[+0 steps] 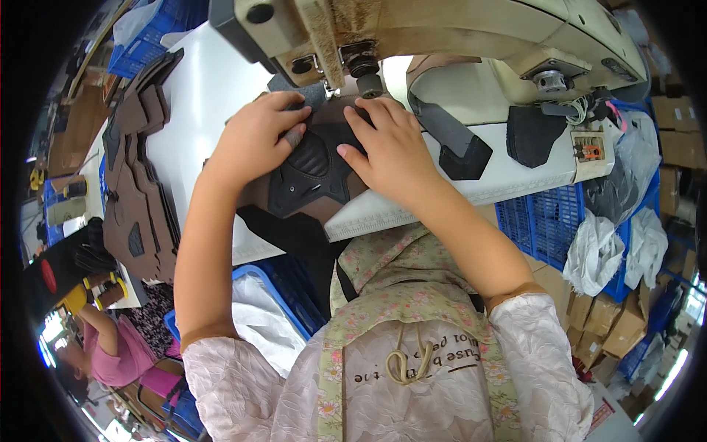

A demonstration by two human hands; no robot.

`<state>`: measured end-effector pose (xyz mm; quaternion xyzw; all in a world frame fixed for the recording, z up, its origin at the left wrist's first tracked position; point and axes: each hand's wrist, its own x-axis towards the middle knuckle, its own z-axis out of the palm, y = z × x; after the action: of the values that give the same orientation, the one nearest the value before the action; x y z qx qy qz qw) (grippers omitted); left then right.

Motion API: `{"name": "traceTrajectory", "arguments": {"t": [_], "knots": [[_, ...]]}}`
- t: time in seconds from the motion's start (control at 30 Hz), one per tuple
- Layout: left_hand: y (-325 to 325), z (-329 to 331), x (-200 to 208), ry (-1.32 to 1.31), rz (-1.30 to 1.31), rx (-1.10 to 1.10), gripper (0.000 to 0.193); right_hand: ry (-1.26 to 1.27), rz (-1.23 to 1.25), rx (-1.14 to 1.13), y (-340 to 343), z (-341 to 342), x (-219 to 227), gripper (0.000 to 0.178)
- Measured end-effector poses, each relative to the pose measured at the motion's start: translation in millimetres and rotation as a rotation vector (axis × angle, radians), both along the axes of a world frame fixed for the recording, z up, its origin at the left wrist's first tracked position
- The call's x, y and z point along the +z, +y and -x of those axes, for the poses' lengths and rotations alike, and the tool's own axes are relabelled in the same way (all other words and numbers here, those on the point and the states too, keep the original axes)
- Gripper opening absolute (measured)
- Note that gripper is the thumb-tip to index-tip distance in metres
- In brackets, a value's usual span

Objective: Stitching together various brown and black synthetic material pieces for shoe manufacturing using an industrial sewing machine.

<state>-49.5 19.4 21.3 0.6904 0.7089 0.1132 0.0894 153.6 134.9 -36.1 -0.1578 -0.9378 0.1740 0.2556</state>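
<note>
A brown and black shoe-upper piece (pixel 309 177) with a ribbed, moulded dark panel lies on the white bed under the sewing machine head (pixel 353 55). My left hand (pixel 259 136) rests on its left side, thumb apart from the slightly bent fingers. On its right side lies my right hand (pixel 390 147), fingers spread and pressing down close to the presser foot and needle area. Both sets of fingertips are near the needle. A black flap of the piece (pixel 291 232) hangs over the table's front edge. The piece's far edge is partly hidden by my hands and the machine.
Stacked brown upper pieces (pixel 140 191) stand at the left table edge. Dark cut pieces (pixel 536 136) lie at the right, beside a grey-black strip (pixel 449 132). Blue crates (pixel 541 221) stand below right, a blue bin (pixel 280 302) below left. Another person (pixel 121 346) sits far left.
</note>
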Motion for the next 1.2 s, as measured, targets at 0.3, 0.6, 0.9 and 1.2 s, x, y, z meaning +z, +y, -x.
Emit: {"name": "traceTrajectory", "arguments": {"t": [0.3, 0.6, 0.9, 1.2], "knots": [[1, -53, -11, 0.151, -0.033, 0.198, 0.042, 0.013, -0.038, 0.038, 26, 2, -9, 0.051], [5, -77, -4, 0.146, 0.037, 0.353, 0.059, -0.086, -0.016, 0.163, 47, 4, -1, 0.043], [-2, -72, 1, 0.005, 0.122, 0.275, 0.065, -0.260, 0.074, 0.177, 55, -9, 6, 0.048], [-20, -23, 19, -0.246, 0.192, -0.005, 0.068, -0.095, -0.040, 0.196, 51, 7, -5, 0.043]]}}
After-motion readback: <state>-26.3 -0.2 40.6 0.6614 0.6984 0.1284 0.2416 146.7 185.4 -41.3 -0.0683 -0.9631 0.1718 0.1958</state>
